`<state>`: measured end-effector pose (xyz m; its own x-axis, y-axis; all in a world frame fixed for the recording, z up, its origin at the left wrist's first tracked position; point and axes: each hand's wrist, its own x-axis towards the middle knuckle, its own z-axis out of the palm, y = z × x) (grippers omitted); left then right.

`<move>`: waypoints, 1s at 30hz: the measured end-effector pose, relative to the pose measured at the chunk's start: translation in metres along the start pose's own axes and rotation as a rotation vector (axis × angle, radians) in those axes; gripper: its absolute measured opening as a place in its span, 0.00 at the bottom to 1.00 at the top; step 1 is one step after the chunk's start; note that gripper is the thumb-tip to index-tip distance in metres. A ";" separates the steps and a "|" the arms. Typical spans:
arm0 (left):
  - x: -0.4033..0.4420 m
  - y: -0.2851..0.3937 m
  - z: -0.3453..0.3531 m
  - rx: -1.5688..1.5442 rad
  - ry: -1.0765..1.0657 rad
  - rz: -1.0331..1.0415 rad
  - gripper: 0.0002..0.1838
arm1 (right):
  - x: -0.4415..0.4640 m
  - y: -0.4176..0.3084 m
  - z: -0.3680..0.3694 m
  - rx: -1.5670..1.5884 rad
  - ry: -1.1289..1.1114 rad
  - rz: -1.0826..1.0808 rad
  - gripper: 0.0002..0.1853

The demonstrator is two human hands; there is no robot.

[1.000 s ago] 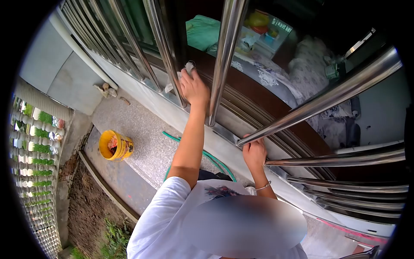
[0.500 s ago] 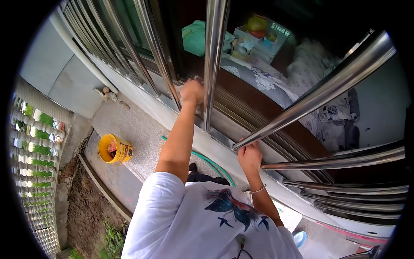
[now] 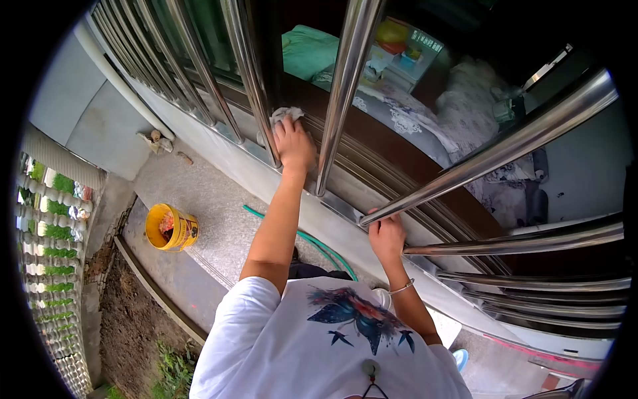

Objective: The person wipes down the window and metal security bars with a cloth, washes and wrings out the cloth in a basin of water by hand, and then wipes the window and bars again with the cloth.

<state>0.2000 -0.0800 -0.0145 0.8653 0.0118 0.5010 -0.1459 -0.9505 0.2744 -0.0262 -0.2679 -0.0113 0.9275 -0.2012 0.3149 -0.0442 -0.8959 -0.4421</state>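
Note:
My left hand (image 3: 294, 143) reaches between two upright window bars and presses a crumpled pale cloth (image 3: 286, 115) against the ledge beside the window track. Its fingers lie bent over the cloth. A shiny metal bar (image 3: 248, 73) stands just left of that hand, another bar (image 3: 345, 86) just right of it. My right hand (image 3: 387, 241), with a bracelet on its wrist, is closed round the foot of a thick slanting bar (image 3: 492, 151); the bar hides some of its fingertips. The brown window track (image 3: 369, 171) runs behind the bars.
Below on the left, a yellow bucket (image 3: 189, 233) with reddish contents stands on the paving. A green hose (image 3: 322, 247) lies along the wall's foot. Bedding (image 3: 415, 126) shows through the window. A balustrade (image 3: 58, 266) and a soil bed (image 3: 133, 306) are at far left.
My left hand has shifted slightly, its fingers now stretched farther over the cloth, which shows more plainly. My right hand keeps its hold on the bar. The view has tilted a little.

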 end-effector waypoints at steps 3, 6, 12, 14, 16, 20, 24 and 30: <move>0.026 -0.014 0.006 0.014 0.007 0.148 0.10 | -0.001 -0.003 0.000 0.014 -0.026 0.061 0.11; 0.032 0.006 0.004 -0.534 -0.165 0.282 0.03 | -0.002 -0.004 0.002 0.005 0.021 0.074 0.10; 0.002 0.063 0.000 -1.626 -1.248 0.141 0.05 | -0.003 -0.009 -0.006 0.181 0.091 0.039 0.07; 0.006 0.057 -0.013 -1.720 -1.296 -0.067 0.05 | -0.002 -0.005 -0.006 0.326 0.174 -0.007 0.06; -0.004 0.051 -0.055 -1.617 -1.114 -0.408 0.03 | -0.008 -0.005 -0.018 0.473 0.143 0.052 0.06; -0.016 0.015 -0.033 -0.885 -0.377 0.137 0.05 | -0.021 -0.012 -0.021 0.564 0.178 0.068 0.05; -0.014 0.005 -0.079 -0.792 -0.289 0.042 0.07 | -0.010 -0.034 -0.025 0.576 0.243 0.138 0.05; -0.018 0.024 -0.116 -1.926 -0.700 -0.549 0.19 | 0.058 -0.035 -0.023 1.197 -0.012 0.318 0.21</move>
<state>0.1252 -0.0671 0.0777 0.9057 -0.4137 -0.0928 0.3290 0.5476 0.7693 0.0205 -0.2577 0.0415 0.9412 -0.3344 0.0483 0.0930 0.1191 -0.9885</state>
